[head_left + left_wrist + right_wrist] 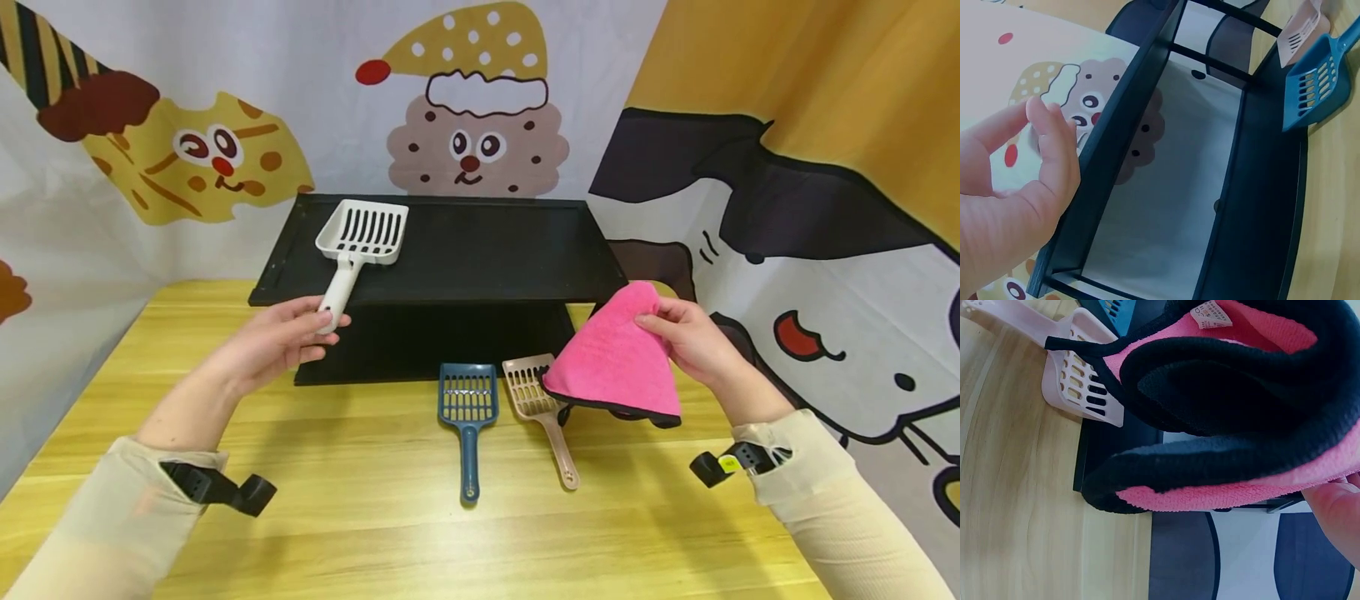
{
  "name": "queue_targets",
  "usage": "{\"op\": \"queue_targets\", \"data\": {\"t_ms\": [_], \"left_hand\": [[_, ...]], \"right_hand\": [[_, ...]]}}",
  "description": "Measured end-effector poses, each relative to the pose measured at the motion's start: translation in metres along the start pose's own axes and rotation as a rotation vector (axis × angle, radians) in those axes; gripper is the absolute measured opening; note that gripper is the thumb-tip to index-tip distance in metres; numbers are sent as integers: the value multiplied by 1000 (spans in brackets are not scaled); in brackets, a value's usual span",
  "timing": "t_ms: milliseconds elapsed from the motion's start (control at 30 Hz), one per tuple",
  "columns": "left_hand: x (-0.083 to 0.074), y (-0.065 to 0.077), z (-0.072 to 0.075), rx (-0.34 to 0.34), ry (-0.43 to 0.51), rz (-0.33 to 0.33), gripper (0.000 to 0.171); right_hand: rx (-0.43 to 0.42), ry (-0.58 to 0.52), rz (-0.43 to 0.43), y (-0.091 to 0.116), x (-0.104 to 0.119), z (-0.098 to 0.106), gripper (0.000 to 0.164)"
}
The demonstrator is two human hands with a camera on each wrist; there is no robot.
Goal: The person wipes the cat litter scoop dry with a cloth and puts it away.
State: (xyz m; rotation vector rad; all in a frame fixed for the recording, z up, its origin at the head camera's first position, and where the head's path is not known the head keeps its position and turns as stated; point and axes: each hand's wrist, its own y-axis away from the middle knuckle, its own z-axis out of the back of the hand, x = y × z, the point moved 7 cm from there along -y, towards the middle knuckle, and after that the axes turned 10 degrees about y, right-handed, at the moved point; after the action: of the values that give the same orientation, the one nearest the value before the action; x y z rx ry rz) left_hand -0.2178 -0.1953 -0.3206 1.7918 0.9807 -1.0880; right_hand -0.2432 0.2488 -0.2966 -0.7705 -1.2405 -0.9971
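My left hand (pixel 288 337) pinches the handle end of a white litter scoop (pixel 365 232), its slotted head raised over the left part of the black two-tier shelf (pixel 480 250). In the left wrist view the left hand (pixel 1029 162) shows curled fingers, with the scoop mostly hidden behind them. A pink cloth (pixel 617 354) with black edging hangs from the fingers of my right hand (pixel 693 342), at the shelf's right end. From the right wrist view the cloth (pixel 1210 499) appears folded over, with a dark inner side and a white label.
A blue litter scoop (pixel 468 417) lies before the shelf, handle toward me. Beside it lies a beige-pink scoop (pixel 551 425), its head partly overlapped by the cloth in the head view. The wooden table (pixel 360 517) meets a cartoon-print curtain (pixel 337 100) behind.
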Motion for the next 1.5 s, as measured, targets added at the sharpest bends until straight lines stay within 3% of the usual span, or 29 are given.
{"op": "queue_targets", "data": {"t_ms": [233, 367, 567, 733, 833, 933, 1100, 1333, 1500], "left_hand": [[8, -3, -5, -4, -100, 25, 54], [7, -5, -4, -52, -74, 8, 48], [3, -7, 0, -125, -53, -39, 51], [3, -10, 2, -216, -126, -34, 39], [5, -12, 2, -244, -184, -10, 32], [5, -13, 1, -259, -180, 0, 31], [5, -15, 0, -265, -126, 5, 28], [7, -14, 0, -215, -82, 4, 24], [15, -13, -2, -158, -151, 40, 41]], "right_hand": [[2, 27, 1, 3, 0, 1, 25], [12, 12, 6, 1, -1, 0, 26], [13, 6, 12, -2, -3, -3, 24], [17, 1, 2, -1, -4, -4, 24], [21, -2, 4, 0, -4, -4, 24], [26, -11, 12, 1, -3, -4, 24], [34, -24, 17, 1, -2, -5, 25], [26, -17, 17, 2, -3, -4, 24], [20, -14, 20, 2, -3, -3, 23]]}}
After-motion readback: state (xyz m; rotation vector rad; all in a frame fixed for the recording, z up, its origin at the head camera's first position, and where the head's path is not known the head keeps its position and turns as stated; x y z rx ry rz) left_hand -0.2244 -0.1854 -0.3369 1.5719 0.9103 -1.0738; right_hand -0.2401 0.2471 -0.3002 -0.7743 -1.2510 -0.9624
